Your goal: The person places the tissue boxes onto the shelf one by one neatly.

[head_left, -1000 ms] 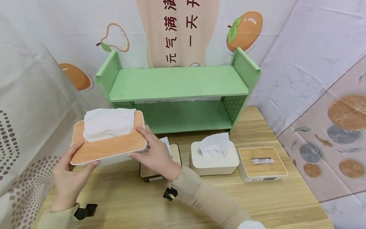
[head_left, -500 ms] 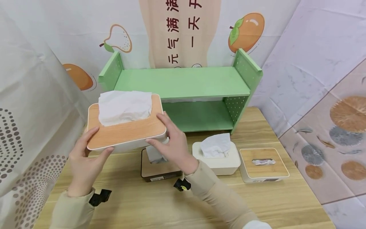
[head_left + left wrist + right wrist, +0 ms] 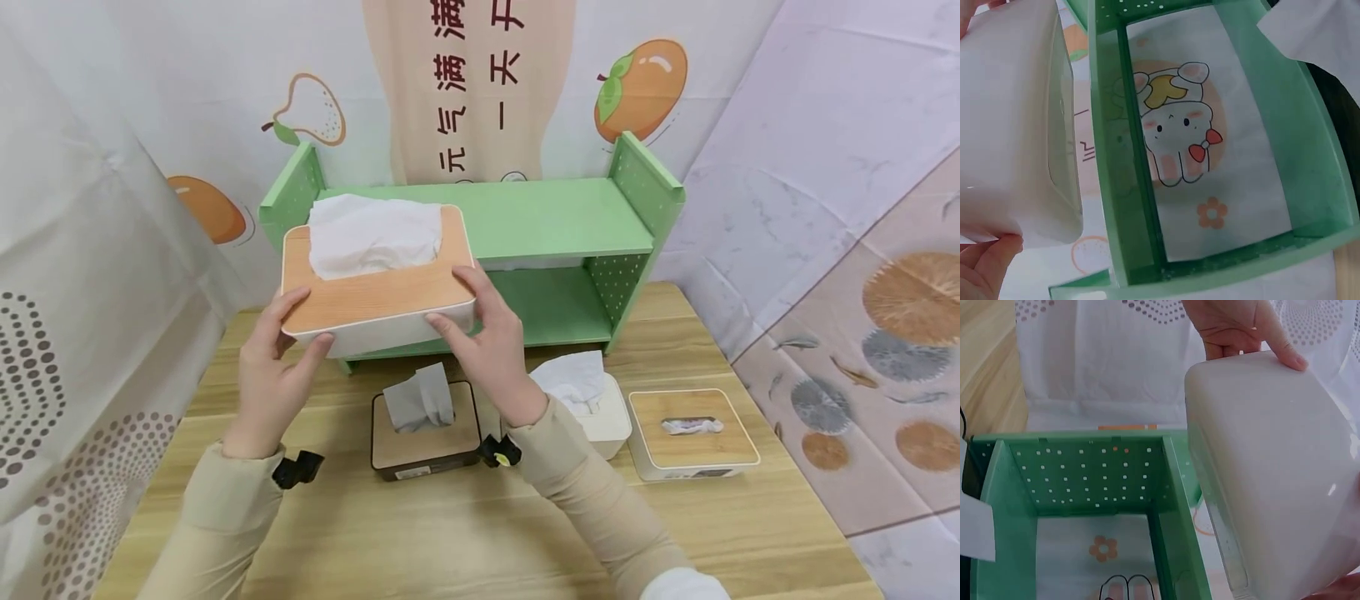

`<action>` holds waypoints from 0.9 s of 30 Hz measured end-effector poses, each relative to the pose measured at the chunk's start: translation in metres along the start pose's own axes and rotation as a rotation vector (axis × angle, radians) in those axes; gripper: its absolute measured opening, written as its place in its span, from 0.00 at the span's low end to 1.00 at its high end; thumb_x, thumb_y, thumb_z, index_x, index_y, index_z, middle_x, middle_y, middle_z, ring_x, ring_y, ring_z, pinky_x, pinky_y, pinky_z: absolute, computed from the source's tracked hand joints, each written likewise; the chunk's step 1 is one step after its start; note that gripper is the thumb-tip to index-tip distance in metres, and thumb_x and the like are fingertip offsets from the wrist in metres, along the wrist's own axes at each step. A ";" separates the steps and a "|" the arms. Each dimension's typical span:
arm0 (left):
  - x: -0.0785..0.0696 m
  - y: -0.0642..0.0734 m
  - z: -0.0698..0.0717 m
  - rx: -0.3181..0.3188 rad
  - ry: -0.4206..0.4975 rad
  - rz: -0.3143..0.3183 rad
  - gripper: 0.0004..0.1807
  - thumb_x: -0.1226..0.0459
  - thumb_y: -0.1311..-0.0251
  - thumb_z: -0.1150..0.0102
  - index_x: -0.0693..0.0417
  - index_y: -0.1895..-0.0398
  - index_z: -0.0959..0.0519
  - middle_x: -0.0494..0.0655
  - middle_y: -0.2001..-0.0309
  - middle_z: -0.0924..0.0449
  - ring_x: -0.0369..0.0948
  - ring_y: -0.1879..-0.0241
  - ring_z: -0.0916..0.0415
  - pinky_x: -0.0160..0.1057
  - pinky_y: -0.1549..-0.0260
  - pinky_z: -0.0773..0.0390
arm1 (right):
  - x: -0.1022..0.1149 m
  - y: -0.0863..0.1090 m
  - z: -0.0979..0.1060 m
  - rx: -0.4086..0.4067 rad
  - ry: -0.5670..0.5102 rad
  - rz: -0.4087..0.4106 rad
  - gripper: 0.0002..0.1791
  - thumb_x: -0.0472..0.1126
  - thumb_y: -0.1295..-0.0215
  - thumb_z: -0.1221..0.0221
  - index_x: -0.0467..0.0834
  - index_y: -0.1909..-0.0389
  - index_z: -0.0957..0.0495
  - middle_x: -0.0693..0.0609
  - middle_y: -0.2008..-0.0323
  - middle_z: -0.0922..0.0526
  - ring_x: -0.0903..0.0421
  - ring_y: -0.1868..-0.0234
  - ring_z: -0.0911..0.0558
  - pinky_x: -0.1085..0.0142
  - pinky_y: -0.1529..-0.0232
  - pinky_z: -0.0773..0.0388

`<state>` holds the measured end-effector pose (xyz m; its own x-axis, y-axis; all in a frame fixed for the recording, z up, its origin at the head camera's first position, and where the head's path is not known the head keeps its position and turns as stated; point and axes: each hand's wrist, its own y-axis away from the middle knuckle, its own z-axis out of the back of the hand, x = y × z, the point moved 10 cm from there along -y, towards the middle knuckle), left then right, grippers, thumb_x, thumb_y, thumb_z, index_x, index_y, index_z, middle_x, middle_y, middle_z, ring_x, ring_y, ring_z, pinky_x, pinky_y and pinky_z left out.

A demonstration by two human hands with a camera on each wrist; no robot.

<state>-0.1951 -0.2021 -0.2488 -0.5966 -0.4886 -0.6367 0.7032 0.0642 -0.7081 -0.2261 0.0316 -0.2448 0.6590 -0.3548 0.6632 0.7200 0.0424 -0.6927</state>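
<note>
Both hands hold up a white tissue box (image 3: 382, 312) with a wood-look lid and a white tissue spread over its top. The left hand (image 3: 272, 367) grips its left end, thumb on the front side and fingers at the lid. At the right end the right hand (image 3: 491, 346) grips it the same way. In the head view the box overlaps the left part of the green shelf (image 3: 555, 217). The box's pale side (image 3: 1010, 125) fills the left of the left wrist view, with a thumb at its lower edge. In the right wrist view its smooth white surface (image 3: 1272, 462) faces the camera.
On the wooden table (image 3: 420, 542), a dark-sided tissue box (image 3: 427, 446) stands below the raised one. A cream tissue box (image 3: 611, 421), partly behind the right arm, and a bamboo-lidded box (image 3: 693, 446) stand to the right. A printed curtain (image 3: 217, 83) hangs behind the shelf.
The hands have carried the tissue box right and upward, from left of the shelf to in front of its upper board. The dark-sided box below has come into fuller view.
</note>
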 end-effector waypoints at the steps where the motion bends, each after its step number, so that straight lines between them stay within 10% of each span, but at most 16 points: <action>1: -0.001 -0.002 -0.002 -0.001 0.006 -0.005 0.28 0.73 0.46 0.36 0.66 0.40 0.30 0.61 0.37 0.32 0.25 0.48 0.30 0.19 0.52 0.31 | -0.001 -0.001 0.001 -0.004 -0.009 -0.003 0.31 0.38 0.47 0.31 0.40 0.42 0.30 0.35 0.35 0.33 0.46 0.44 0.23 0.58 0.59 0.21; 5: -0.003 -0.010 -0.009 0.016 0.010 0.000 0.27 0.72 0.44 0.37 0.64 0.39 0.31 0.58 0.35 0.34 0.25 0.47 0.31 0.21 0.49 0.32 | -0.006 -0.005 0.004 -0.014 -0.021 -0.005 0.30 0.38 0.45 0.32 0.40 0.42 0.31 0.36 0.34 0.34 0.45 0.44 0.23 0.54 0.56 0.20; 12: 0.005 -0.022 -0.022 0.055 0.016 0.060 0.25 0.71 0.39 0.43 0.62 0.38 0.33 0.55 0.35 0.34 0.23 0.46 0.32 0.22 0.47 0.32 | -0.015 -0.015 0.006 -0.035 0.039 -0.015 0.28 0.41 0.43 0.33 0.41 0.42 0.31 0.37 0.37 0.30 0.50 0.74 0.30 0.66 0.75 0.36; 23: 0.024 -0.037 -0.034 0.092 0.007 0.136 0.22 0.67 0.36 0.44 0.59 0.38 0.31 0.54 0.37 0.32 0.49 0.41 0.30 0.25 0.47 0.32 | -0.028 -0.033 -0.002 0.005 0.117 -0.036 0.28 0.45 0.41 0.36 0.42 0.41 0.32 0.41 0.66 0.26 0.54 0.77 0.42 0.67 0.73 0.45; 27: 0.027 -0.043 -0.035 0.109 0.000 0.152 0.22 0.66 0.35 0.46 0.57 0.38 0.32 0.54 0.36 0.34 0.50 0.40 0.31 0.29 0.45 0.32 | -0.032 -0.040 -0.005 0.032 0.113 -0.058 0.28 0.46 0.40 0.36 0.44 0.40 0.32 0.41 0.54 0.22 0.52 0.67 0.29 0.64 0.66 0.32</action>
<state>-0.2550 -0.1875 -0.2466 -0.4799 -0.4805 -0.7340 0.8231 0.0430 -0.5663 -0.2770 0.0364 -0.2395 0.5886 -0.4607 0.6643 0.7640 0.0483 -0.6435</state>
